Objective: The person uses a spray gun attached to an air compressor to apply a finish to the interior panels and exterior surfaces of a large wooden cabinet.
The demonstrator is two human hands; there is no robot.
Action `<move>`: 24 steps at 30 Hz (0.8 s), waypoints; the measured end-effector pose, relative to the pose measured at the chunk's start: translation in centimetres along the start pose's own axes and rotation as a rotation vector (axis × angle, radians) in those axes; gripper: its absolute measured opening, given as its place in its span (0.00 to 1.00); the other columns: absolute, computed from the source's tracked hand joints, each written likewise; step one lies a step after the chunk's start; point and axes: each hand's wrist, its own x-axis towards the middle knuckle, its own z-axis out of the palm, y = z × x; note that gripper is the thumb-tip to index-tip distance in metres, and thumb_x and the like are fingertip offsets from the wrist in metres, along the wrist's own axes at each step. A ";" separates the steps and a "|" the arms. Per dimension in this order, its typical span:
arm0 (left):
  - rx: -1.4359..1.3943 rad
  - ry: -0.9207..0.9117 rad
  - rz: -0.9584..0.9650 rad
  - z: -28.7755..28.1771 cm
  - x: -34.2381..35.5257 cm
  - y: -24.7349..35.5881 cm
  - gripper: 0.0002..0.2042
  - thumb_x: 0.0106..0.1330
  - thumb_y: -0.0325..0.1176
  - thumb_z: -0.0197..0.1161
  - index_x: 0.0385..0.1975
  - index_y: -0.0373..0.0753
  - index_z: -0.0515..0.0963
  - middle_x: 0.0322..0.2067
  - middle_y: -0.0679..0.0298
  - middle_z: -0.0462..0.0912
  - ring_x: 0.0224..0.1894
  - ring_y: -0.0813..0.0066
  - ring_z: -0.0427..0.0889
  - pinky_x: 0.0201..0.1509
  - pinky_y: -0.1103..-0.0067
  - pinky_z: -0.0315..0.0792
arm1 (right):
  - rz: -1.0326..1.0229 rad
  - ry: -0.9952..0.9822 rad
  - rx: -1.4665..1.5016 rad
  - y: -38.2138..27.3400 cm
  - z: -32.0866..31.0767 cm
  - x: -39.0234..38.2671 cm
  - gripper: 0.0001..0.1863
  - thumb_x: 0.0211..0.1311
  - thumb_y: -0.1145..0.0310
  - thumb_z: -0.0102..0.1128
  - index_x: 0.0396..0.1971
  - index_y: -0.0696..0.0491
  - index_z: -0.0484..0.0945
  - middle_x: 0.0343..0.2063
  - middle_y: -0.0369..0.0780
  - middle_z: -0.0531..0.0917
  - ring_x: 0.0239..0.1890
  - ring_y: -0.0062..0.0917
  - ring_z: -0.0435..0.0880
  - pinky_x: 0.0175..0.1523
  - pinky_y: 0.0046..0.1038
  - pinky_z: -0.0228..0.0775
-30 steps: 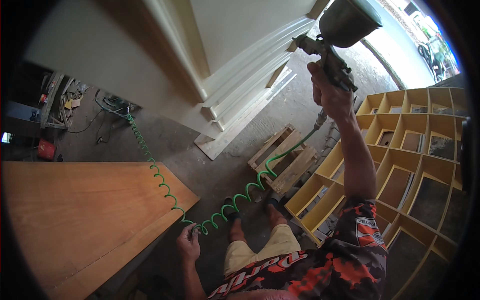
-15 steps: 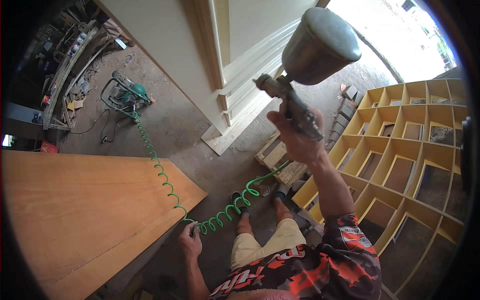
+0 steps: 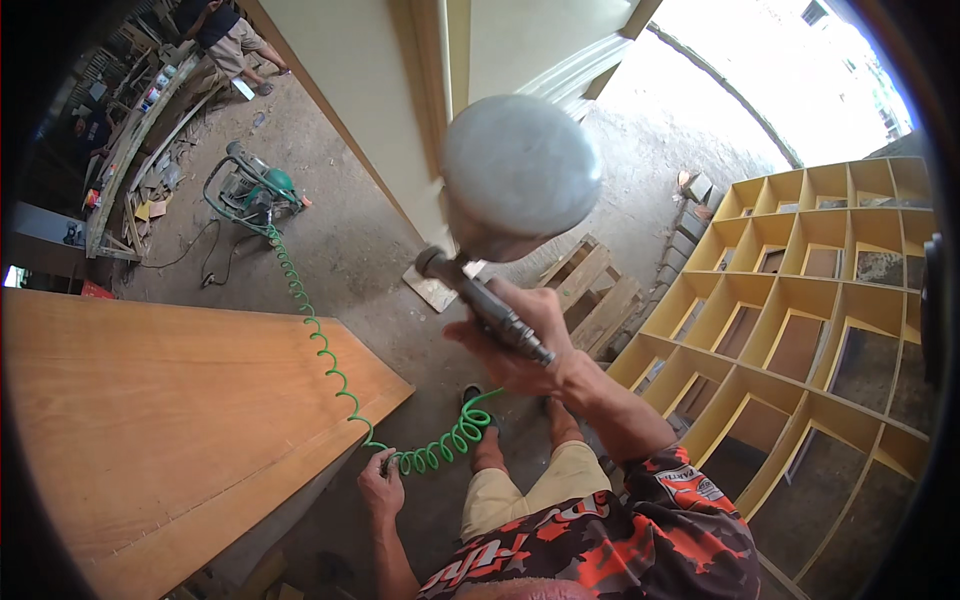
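Note:
My right hand (image 3: 520, 345) grips the handle of a spray gun (image 3: 490, 235) whose round metal cup (image 3: 520, 170) is raised close to the camera. My left hand (image 3: 382, 487) hangs low and holds a green coiled air hose (image 3: 320, 345). The hose runs from the gun past my left hand, over the corner of a large orange-brown wooden panel (image 3: 160, 420), and back across the floor to a green compressor (image 3: 255, 190). My feet stand on the concrete floor below the gun.
A yellow grid shelf unit (image 3: 810, 300) lies flat on the right. A wooden pallet (image 3: 590, 290) sits beyond my feet. A cream wall with trim (image 3: 420, 90) rises ahead. Another person (image 3: 225, 40) stands by a cluttered bench at the far upper left.
My right hand has swung the spray gun from the right toward the middle and nearer the camera. My view has turned, bringing the compressor and far person into sight. The left hand kept hold of the hose.

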 end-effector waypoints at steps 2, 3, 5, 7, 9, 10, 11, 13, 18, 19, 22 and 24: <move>0.011 0.019 0.064 0.5 0.0 -1.3 0.11 0.73 0.24 0.66 0.51 0.34 0.87 0.38 0.52 0.92 0.39 0.66 0.91 0.45 0.71 0.81 | -0.048 -0.073 0.025 -0.1 0.6 -0.2 0.16 0.63 0.69 0.80 0.34 0.55 0.77 0.17 0.43 0.77 0.17 0.36 0.81 0.25 0.37 0.69; 0.009 0.021 0.066 0.6 0.1 -0.9 0.11 0.73 0.24 0.66 0.51 0.34 0.87 0.38 0.52 0.92 0.39 0.66 0.91 0.45 0.71 0.81 | -0.005 -0.123 0.014 0.1 0.6 -0.5 0.17 0.62 0.68 0.81 0.33 0.55 0.75 0.19 0.45 0.79 0.21 0.41 0.84 0.28 0.39 0.71; 0.013 0.002 0.010 0.8 0.0 -0.1 0.10 0.73 0.24 0.65 0.51 0.34 0.87 0.39 0.53 0.92 0.40 0.66 0.91 0.46 0.71 0.81 | -0.021 -0.115 0.028 0.4 0.4 -0.5 0.17 0.62 0.69 0.80 0.32 0.55 0.74 0.18 0.44 0.78 0.19 0.40 0.81 0.27 0.38 0.70; -0.005 0.001 0.002 0.9 -0.1 0.9 0.10 0.73 0.24 0.65 0.51 0.34 0.87 0.39 0.52 0.92 0.40 0.65 0.92 0.47 0.70 0.81 | -0.034 -0.105 0.043 0.5 -0.1 -0.4 0.18 0.63 0.70 0.80 0.31 0.55 0.74 0.18 0.44 0.77 0.18 0.39 0.79 0.26 0.37 0.69; -0.023 -0.003 -0.006 1.3 -0.1 1.5 0.10 0.73 0.23 0.65 0.50 0.34 0.87 0.39 0.52 0.92 0.41 0.65 0.92 0.47 0.70 0.82 | -0.002 -0.053 0.054 0.8 -1.1 0.0 0.17 0.64 0.70 0.80 0.31 0.55 0.75 0.16 0.42 0.75 0.16 0.31 0.74 0.25 0.34 0.67; -0.014 0.006 0.005 1.5 0.0 1.6 0.10 0.73 0.24 0.65 0.51 0.34 0.87 0.40 0.52 0.92 0.42 0.63 0.92 0.48 0.70 0.82 | -0.001 -0.051 0.052 0.9 -1.6 0.3 0.17 0.64 0.70 0.80 0.31 0.55 0.75 0.16 0.42 0.75 0.16 0.31 0.74 0.25 0.34 0.67; -0.004 0.014 0.016 1.7 0.0 1.8 0.10 0.72 0.24 0.65 0.51 0.34 0.87 0.40 0.51 0.92 0.42 0.62 0.92 0.49 0.69 0.82 | 0.019 -0.021 0.071 1.0 -2.2 0.6 0.16 0.65 0.70 0.80 0.30 0.55 0.75 0.15 0.41 0.75 0.15 0.28 0.72 0.24 0.33 0.66; 0.004 0.018 0.020 2.2 0.0 2.4 0.10 0.72 0.24 0.65 0.50 0.34 0.87 0.40 0.51 0.92 0.43 0.60 0.92 0.49 0.68 0.82 | 0.058 0.011 0.074 1.5 -3.4 1.2 0.15 0.66 0.69 0.79 0.31 0.55 0.77 0.14 0.40 0.75 0.16 0.19 0.71 0.24 0.31 0.65; 0.043 0.016 0.064 3.7 0.4 4.1 0.10 0.73 0.25 0.66 0.50 0.33 0.87 0.40 0.50 0.92 0.43 0.56 0.93 0.48 0.67 0.83 | 0.023 0.062 0.045 3.3 -7.3 2.9 0.16 0.66 0.68 0.79 0.29 0.55 0.76 0.14 0.36 0.74 0.18 0.15 0.68 0.23 0.31 0.64; 0.043 0.019 0.071 3.9 0.5 4.6 0.10 0.73 0.25 0.66 0.50 0.34 0.87 0.40 0.50 0.92 0.43 0.55 0.92 0.48 0.66 0.83 | 0.036 0.068 0.003 3.5 -8.1 3.4 0.17 0.67 0.68 0.78 0.28 0.55 0.76 0.14 0.36 0.73 0.18 0.16 0.68 0.23 0.31 0.63; 0.035 0.022 0.073 4.9 0.6 5.6 0.10 0.72 0.25 0.66 0.50 0.34 0.87 0.40 0.50 0.92 0.43 0.57 0.92 0.49 0.67 0.82 | 0.063 0.057 -0.072 4.3 -10.8 4.8 0.17 0.69 0.67 0.77 0.28 0.56 0.75 0.15 0.33 0.72 0.19 0.15 0.66 0.24 0.29 0.62; 0.025 0.023 0.068 5.5 0.7 6.3 0.10 0.72 0.25 0.65 0.51 0.34 0.87 0.40 0.50 0.92 0.43 0.59 0.92 0.49 0.68 0.81 | 0.051 0.132 0.004 5.1 -12.1 5.5 0.16 0.70 0.67 0.76 0.29 0.56 0.76 0.16 0.30 0.71 0.21 0.14 0.66 0.25 0.27 0.62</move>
